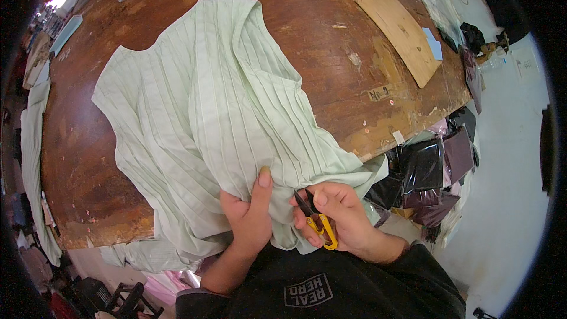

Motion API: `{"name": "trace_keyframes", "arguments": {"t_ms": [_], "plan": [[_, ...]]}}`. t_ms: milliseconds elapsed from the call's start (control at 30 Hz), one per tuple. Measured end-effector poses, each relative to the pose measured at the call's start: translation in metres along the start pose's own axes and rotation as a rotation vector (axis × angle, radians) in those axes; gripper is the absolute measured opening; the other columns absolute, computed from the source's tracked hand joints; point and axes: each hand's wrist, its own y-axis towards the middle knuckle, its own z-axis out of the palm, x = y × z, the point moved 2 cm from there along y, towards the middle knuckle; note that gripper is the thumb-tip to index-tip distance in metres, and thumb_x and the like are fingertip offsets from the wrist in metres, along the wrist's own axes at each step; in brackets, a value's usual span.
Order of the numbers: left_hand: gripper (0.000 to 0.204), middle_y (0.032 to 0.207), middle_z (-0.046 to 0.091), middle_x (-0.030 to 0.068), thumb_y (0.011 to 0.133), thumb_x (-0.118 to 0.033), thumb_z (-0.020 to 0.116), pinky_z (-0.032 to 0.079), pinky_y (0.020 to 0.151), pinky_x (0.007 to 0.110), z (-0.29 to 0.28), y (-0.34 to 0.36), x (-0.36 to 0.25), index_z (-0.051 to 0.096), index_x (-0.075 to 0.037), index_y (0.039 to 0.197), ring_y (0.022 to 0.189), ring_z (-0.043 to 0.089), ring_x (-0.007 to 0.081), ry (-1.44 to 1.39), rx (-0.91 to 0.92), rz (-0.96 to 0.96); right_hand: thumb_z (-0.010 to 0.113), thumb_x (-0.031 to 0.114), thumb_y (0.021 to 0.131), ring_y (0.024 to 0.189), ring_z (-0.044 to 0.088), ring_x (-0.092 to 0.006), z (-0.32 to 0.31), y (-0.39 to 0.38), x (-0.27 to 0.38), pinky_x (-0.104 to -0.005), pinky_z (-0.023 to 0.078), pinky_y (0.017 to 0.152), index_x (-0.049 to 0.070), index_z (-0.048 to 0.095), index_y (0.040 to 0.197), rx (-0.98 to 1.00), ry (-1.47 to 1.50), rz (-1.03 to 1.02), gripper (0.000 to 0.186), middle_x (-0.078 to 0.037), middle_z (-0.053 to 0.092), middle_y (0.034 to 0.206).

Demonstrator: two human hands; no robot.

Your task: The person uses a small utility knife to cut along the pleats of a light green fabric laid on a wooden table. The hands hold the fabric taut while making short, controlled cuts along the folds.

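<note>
A pale green sleeveless garment with long vertical pleats lies spread over the brown table, its lower part bunched at the near edge. My left hand grips the cloth, thumb on top and the other fingers hidden beneath the fabric. In my right hand is a pair of yellow-handled thread snips, their dark blades pointing up and left, apart at the tips. Fingers of that same hand are next to the gathered cloth; whether they pinch it too I cannot tell.
The worn wooden table carries a tan board and a light blue piece at the far right. Dark plastic-wrapped packets are piled below its right edge. Folded pale cloth hangs along the left side, above a dark stool.
</note>
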Motion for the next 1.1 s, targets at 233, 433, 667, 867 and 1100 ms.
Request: {"name": "trace_keyframes", "arguments": {"t_ms": [233,433,667,867,1100], "plan": [[0.035,0.117,0.061,0.0077,0.091,-0.004,0.062,0.044,0.089,0.027,0.0012,-0.0015,0.0043,0.053,0.005,0.125,0.103,0.057,0.0133,-0.051,0.004,-0.041,0.051,0.030,0.099,0.051,0.054,-0.0177,-0.0030,0.0034,-0.0033,-0.0262,0.040,0.044,-0.006,0.059,0.111,-0.035,-0.026,-0.052,0.039,-0.017,0.065,0.082],[0.037,0.117,0.061,0.0081,0.092,-0.002,0.061,0.045,0.089,0.027,0.0036,-0.0038,0.0028,0.051,0.004,0.126,0.103,0.058,0.0140,-0.140,-0.039,-0.142,0.051,0.027,0.100,0.053,0.054,-0.0150,-0.0058,0.0051,-0.0056,-0.0259,0.042,0.046,-0.004,0.060,0.109,-0.017,-0.015,-0.077,0.033,-0.014,0.065,0.084],[0.048,0.126,0.056,0.0120,0.090,-0.005,0.061,0.047,0.092,0.035,0.0029,-0.0039,0.0057,0.043,-0.001,0.134,0.110,0.058,0.0215,-0.116,-0.039,-0.231,0.052,0.024,0.100,0.053,0.054,-0.0136,-0.0084,0.0049,-0.0040,-0.0252,0.042,0.046,-0.004,0.061,0.107,-0.017,-0.015,-0.094,0.030,-0.013,0.066,0.083],[0.049,0.126,0.056,0.0123,0.090,-0.005,0.061,0.048,0.091,0.035,0.0038,-0.0046,0.0018,0.042,-0.001,0.135,0.110,0.058,0.0214,-0.135,-0.023,-0.265,0.054,0.021,0.099,0.053,0.054,-0.0134,-0.0084,0.0065,-0.0036,-0.0255,0.041,0.046,-0.004,0.062,0.107,-0.013,-0.023,-0.117,0.027,-0.013,0.066,0.082],[0.048,0.125,0.056,0.0125,0.090,-0.005,0.061,0.048,0.091,0.035,0.0030,-0.0045,0.0039,0.042,-0.001,0.135,0.110,0.058,0.0215,-0.144,-0.027,-0.255,0.054,0.019,0.099,0.052,0.053,-0.0134,-0.0080,0.0065,-0.0042,-0.0258,0.041,0.046,-0.005,0.061,0.104,-0.046,-0.073,-0.133,0.025,-0.014,0.066,0.081]]}}
